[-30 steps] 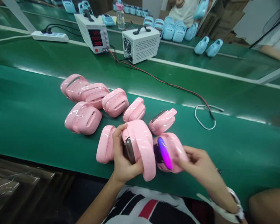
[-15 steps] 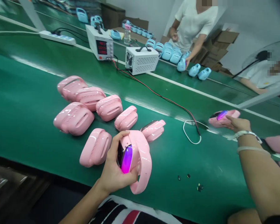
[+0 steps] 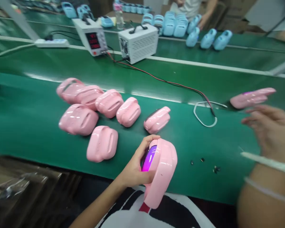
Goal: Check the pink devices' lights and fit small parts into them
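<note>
A cluster of glossy pink shells [image 3: 102, 109] lies on the green belt [image 3: 26, 126] at about ten o'clock of the left hand [image 3: 135, 169]. That hand clasps a pink casing [image 3: 162, 169] at the belt's near edge, tilted, its dark window glowing magenta. At three o'clock the right hand [image 3: 270, 129] hovers blurred, fingers spread, holding nothing, just below another pink casing [image 3: 251, 97].
</note>
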`<state>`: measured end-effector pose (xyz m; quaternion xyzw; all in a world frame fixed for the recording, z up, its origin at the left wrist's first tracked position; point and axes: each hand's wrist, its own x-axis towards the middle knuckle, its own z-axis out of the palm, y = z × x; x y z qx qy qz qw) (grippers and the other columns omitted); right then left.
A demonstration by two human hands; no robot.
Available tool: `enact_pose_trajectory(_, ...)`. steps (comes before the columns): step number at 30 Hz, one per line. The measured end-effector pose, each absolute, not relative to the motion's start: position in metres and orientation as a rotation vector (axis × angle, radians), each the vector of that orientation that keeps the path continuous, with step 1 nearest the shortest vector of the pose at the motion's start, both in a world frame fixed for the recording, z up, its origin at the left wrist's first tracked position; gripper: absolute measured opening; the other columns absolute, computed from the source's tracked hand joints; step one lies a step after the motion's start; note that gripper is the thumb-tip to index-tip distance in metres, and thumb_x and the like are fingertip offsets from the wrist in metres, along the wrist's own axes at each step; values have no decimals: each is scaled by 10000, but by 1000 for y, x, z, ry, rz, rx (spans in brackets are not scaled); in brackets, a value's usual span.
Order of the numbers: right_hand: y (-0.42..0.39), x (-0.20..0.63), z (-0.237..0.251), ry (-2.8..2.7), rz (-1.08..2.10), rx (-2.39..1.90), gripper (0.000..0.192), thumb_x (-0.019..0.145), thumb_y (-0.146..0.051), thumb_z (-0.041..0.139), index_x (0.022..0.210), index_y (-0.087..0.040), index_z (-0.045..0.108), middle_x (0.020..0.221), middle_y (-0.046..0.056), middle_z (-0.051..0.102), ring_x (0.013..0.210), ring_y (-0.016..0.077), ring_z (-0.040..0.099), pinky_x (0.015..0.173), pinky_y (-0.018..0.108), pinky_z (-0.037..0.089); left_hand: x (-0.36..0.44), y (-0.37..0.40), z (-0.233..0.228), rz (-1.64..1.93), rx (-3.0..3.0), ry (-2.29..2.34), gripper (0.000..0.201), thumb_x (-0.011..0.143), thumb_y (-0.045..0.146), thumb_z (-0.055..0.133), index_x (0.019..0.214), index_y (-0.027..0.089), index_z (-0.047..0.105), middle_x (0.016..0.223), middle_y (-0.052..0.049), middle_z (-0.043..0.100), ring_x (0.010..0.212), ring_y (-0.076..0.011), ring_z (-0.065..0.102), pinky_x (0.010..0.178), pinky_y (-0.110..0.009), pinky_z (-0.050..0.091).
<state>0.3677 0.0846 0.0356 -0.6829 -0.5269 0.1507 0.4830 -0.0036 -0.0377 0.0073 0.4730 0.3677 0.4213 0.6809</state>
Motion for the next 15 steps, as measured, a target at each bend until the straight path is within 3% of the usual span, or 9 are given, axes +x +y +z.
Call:
enact_pose_trajectory(2,34,355,17,-1308,573,-1782,331,714,-490,759,849,-189,736,743,83,678,609,160,609,635,352,497,8,-31,1,838,1044,787,759,646,222,736,1321,314,401,1184,7,488,1007,-164,514,906,-236,409)
enact_pose_trajectory(5,-25,336,-14,-1506,795,-1897,365,700,-559,729,804,-210,757,778,78,695,635,192,621,562,326,491,28,-23,-8,756,1030,807,721,676,314,688,1327,258,385,1206,-30,487,1050,-202,507,913,-277,424)
enact_pose_trajectory(8,-56,329,-37,-1585,657,-1892,362,779,-521,671,914,-201,772,754,51,639,570,150,537,510,295,444,46,-18,-11,672,1196,916,762,639,306,667,1342,239,381,1199,-45,522,1020,-227,529,884,-321,445)
enact_pose_trajectory(11,-66,326,-51,-1594,503,-1870,337,843,-447,629,1008,-188,768,708,27,584,590,148,511,569,300,441,59,-14,-9,560,1475,997,823,551,231,705,1327,263,435,1267,-31,534,1054,-246,551,919,-349,450)
enact_pose_trajectory(15,-63,320,-57,-1541,450,-1891,281,872,-408,606,929,-201,787,703,25,613,589,144,511,568,294,409,65,-3,-8,539,1666,1015,778,609,260,659,1360,230,457,1323,-63,511,1194,-268,492,1060,-401,381)
